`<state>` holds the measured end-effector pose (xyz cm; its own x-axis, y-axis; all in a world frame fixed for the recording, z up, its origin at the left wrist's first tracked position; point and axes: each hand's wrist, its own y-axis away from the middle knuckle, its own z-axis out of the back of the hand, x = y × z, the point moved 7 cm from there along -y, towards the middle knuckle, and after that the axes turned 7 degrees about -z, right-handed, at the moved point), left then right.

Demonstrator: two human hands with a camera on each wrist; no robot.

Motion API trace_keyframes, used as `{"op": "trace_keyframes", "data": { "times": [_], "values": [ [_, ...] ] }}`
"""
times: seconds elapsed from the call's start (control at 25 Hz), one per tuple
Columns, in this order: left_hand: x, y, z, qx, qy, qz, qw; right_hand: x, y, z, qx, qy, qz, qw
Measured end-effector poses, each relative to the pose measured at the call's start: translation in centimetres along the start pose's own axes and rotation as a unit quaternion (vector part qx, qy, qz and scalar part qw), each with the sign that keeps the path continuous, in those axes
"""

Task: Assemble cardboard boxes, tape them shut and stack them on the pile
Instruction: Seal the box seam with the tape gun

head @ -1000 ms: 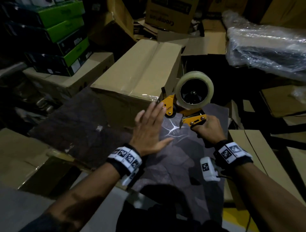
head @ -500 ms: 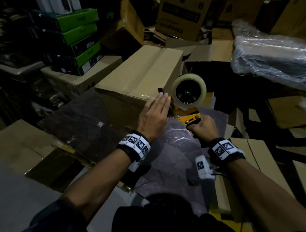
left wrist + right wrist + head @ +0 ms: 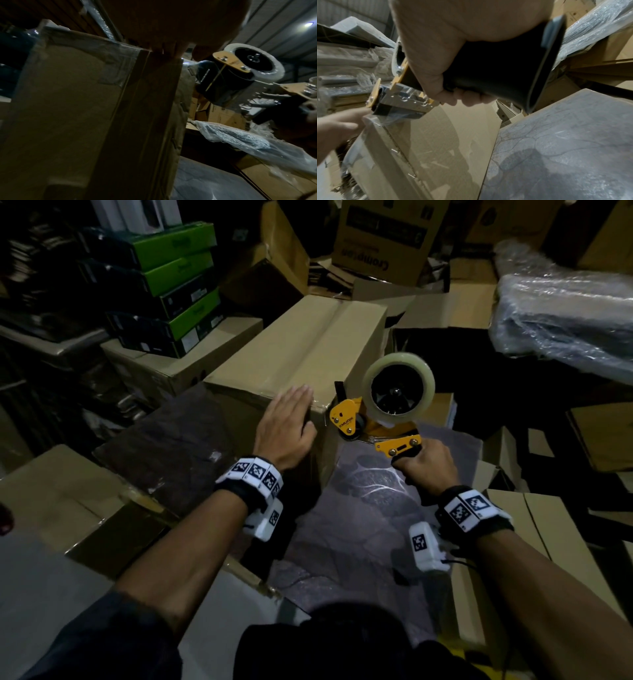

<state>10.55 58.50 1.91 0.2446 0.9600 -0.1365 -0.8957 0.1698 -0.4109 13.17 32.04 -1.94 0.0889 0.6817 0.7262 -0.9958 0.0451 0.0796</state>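
1. Your left hand lies flat, fingers straight, pressing the near top corner of the cardboard box; the box sits directly ahead of both hands, long axis running away from you and a bit to the right
2. Your right hand is curled round the black handle of the tape dispenser; the dispenser's front roller sits just right of your left fingertips, at the box's near end. Whether it touches the cardboard you can't tell from the head view
3. Right wrist view: clear tape runs down the near end face from the dispenser mouth, wrinkled, with your left fingers beside it
4. Left hand is nearer the box and on it; right hand is just beside, off the near right corner
5. Judgement: top seam looks taped, so the step in hand is likely smoothing or cutting the tail at the near end
6. Around: green-and-black cartons well left beyond your left hand, plastic-wrapped bundle far right beyond the dispenser, flat cardboard under your right forearm
7. Nothing stands between your hands and the box; clutter crowds the far end, so lifting it out may snag there
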Motion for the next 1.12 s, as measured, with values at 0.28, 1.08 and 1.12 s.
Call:
{"op": "trace_keyframes", "data": {
  "times": [0.28, 1.08, 1.12],
  "values": [
    [0.8, -0.5, -0.5, -0.062, -0.019, -0.010, 0.998, -1.9, -0.2, -0.2, 0.008, -0.048, -0.019, 0.999],
    [0.7, -0.8, -1.0, -0.095, -0.051, -0.005, 0.994, -2.1, 0.4, 2.1, -0.003, 0.055, 0.052, 0.997],
    [0.8, -0.8, -0.9, -0.095, -0.041, 0.002, 0.995, -1.4, 0.3, 2.0, -0.007, 0.085, 0.063, 0.994]
  ]
}}
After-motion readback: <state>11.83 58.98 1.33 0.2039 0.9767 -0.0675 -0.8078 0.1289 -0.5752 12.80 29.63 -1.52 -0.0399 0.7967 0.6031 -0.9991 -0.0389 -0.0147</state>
